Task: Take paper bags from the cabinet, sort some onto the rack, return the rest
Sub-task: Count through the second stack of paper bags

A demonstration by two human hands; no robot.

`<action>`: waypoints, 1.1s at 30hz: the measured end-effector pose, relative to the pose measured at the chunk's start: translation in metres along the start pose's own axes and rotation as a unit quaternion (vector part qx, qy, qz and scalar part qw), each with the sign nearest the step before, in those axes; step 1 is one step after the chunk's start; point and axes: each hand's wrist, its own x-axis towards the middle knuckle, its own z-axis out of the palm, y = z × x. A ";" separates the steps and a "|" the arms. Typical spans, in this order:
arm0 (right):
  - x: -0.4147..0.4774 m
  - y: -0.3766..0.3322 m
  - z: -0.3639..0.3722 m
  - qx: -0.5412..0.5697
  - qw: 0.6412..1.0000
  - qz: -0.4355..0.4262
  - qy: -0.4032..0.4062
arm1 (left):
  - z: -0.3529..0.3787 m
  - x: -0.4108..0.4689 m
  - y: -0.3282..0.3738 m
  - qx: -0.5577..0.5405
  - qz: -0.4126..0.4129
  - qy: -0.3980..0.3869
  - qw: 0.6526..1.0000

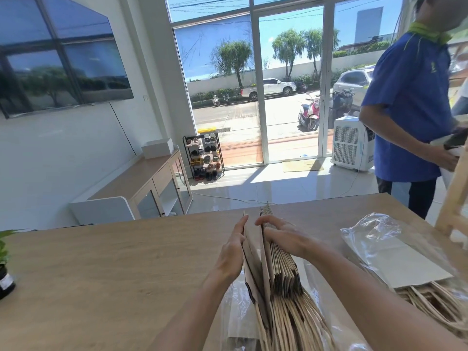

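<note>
your left hand (231, 249) was flat, fingers straight, pressed against the left face of the paper bags (281, 272), which stood on edge on the table (101, 262). your right hand (281, 236) curled over their top edges. a plastic-wrapped bundle (405, 259) lay further right.

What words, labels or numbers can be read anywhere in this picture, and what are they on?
Nothing here reads clearly enough to quote.
White label on the plant pot: blurred, unreadable.
Yellow emblem on the blue shirt: too small to read.
Blue marking low on the air cooler: blurred.
Paper bags: no print shows.
</note>
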 end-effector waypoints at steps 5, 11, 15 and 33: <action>-0.002 0.005 -0.002 -0.009 1.000 -0.004 -0.005 | 0.003 -0.003 0.002 0.018 0.006 -0.010 1.000; -0.003 0.002 -0.003 -0.075 0.997 -0.005 -0.029 | 0.004 -0.008 0.017 -0.017 -0.020 -0.031 0.999; 0.000 0.000 0.000 -0.116 0.992 -0.001 -0.045 | 0.004 -0.011 0.028 -0.025 -0.086 -0.052 0.995; -0.009 0.005 0.024 -0.033 0.994 0.071 0.071 | -0.014 -0.003 0.058 0.194 -0.051 -0.149 0.968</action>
